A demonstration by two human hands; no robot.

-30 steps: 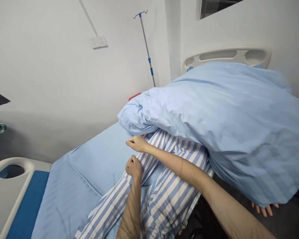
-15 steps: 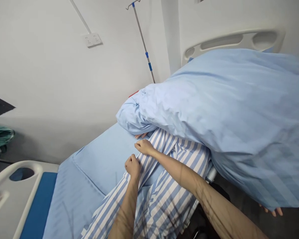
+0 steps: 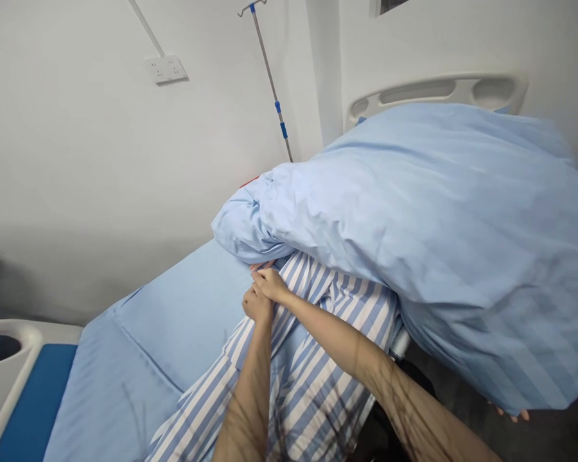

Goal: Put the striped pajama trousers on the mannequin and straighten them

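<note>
Striped blue-and-white cotton trousers [image 3: 354,311] lay along the pale-blue-sheeted bed [image 3: 178,295], legs pointing towards the near end, upper part running under a bulky pale-blue fabric quilt [image 3: 438,224]. The bare left hand [image 3: 257,303] rested at the outer edge of the trousers' far leg, its fingers curled into a fist. Just beyond, the bare right hand [image 3: 270,283] touched it, also with fingers bent in; whether either had cloth pinched inside could not be told. Next to the right hand, past that same edge of the trousers, other bare fingers [image 3: 262,264] poked from beneath the quilt. To the right of the trousers, more bare fingertips [image 3: 524,415] showed under the quilt's hanging side.

The likeliest trouble seemed a knock or snag on the nearer exposed fingers, because the right hand was so close to them. Cloth might bunch if tugged from one edge only, and the quilt could slip, since much of it overhung the side.

Left of the trousers stood a white moulded-plastic footboard [image 3: 9,325]; beyond them rose a thin metal drip pole [image 3: 278,107] with blue clamps, and, behind to the right, a cream plastic headboard [image 3: 464,90].
</note>
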